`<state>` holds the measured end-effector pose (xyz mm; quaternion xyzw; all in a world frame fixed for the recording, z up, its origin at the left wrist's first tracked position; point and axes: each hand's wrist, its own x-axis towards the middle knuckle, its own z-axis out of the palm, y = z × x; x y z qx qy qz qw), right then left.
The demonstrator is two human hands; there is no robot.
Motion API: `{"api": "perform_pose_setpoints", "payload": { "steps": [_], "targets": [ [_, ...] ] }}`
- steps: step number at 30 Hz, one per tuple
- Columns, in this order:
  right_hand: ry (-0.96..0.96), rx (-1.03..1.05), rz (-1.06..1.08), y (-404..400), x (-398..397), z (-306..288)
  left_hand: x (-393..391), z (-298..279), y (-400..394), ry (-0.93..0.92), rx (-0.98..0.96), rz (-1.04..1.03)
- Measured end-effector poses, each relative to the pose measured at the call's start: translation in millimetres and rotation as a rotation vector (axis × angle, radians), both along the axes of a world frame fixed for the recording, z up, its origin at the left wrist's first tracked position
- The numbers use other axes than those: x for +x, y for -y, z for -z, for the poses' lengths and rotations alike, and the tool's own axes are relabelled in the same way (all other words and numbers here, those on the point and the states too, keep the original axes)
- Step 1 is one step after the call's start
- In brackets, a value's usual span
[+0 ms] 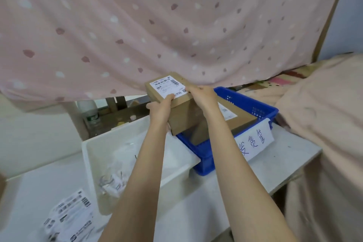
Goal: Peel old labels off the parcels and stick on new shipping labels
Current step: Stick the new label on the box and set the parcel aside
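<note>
While loose labels (69, 216) lie nearest on the white table (275, 167) beside a white bin (92, 155), I note left hand (160, 109) and right hand (203, 97) gripping a labelled cardboard parcel (177, 104) above the blue basket (261, 109).

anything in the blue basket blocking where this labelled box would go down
Partly. Both hands, left hand and right hand, hold the box over the blue basket, where another labelled parcel already lies beneath it.
</note>
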<state>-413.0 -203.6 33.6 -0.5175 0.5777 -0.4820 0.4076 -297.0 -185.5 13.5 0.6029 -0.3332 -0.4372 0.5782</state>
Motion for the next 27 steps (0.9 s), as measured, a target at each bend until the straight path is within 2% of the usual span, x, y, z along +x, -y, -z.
{"api": "perform_pose_setpoints", "payload": {
  "steps": [11, 16, 27],
  "targets": [
    [0.032, 0.089, 0.030, 57.1, -10.5, 9.9, -6.9, 7.5, 60.3, -0.015, 0.075, -0.003],
    [0.001, 0.128, 0.032, 68.2, -9.4, 22.3, -4.5, 18.4, 61.7, 0.000, 0.126, 0.025],
    [0.024, 0.085, 0.069, 69.2, -8.9, 30.6, -14.8, 18.0, 51.6, 0.029, 0.087, -0.010]
  ]
}}
